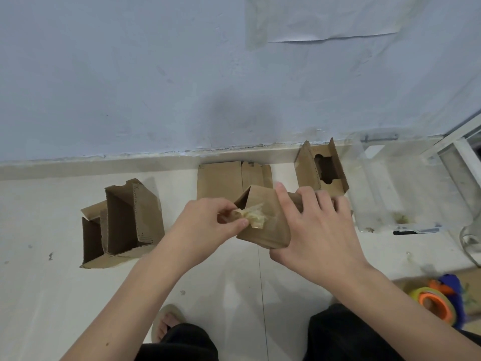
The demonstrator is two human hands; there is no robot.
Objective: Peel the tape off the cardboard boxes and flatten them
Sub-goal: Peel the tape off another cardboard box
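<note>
Peeling tape: left hand [208, 225] pinching the crumpled tape [253, 217], right hand [315, 227] gripping the box [270, 220] held above the floor [52, 295]; next, probably pulling it free, then flattening.

The pale tiled floor [52, 295] carried two open boxes [122, 225] at the left, a flattened box [221, 178] by the wall, another open box [322, 168] to its right, a clear container [406, 183] beside that, and tape rolls [434, 306] lower right.
</note>
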